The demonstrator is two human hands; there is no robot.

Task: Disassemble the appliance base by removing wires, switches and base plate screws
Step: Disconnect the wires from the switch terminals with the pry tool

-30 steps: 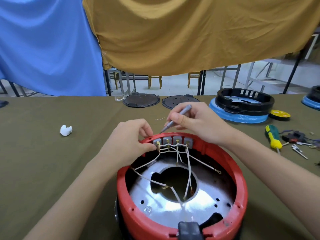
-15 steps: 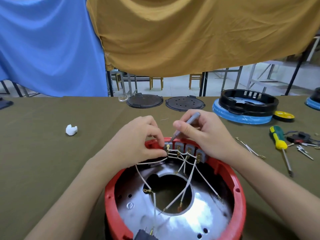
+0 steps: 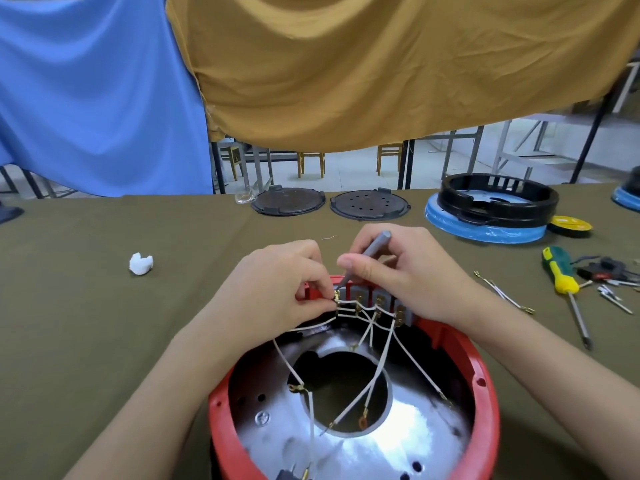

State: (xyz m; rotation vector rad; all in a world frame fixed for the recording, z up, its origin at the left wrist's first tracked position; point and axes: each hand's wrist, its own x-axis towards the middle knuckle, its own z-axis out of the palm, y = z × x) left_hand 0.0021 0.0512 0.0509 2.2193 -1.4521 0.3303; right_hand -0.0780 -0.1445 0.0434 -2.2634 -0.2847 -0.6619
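The red appliance base [image 3: 356, 393] lies open side up on the olive table [image 3: 86, 323], its row of grey switches [image 3: 377, 299] along the far rim, directly under both sets of fingertips. The right hand [image 3: 401, 271] pinches a slim grey tool [image 3: 370, 251], whose long axis slants from upper right down-left, tip at the leftmost switch. The left hand [image 3: 277, 289] pinches a brass-tipped white wire [image 3: 346, 303] there; more white wires trail toward the person over the metal plate [image 3: 346, 448]. No writing is readable
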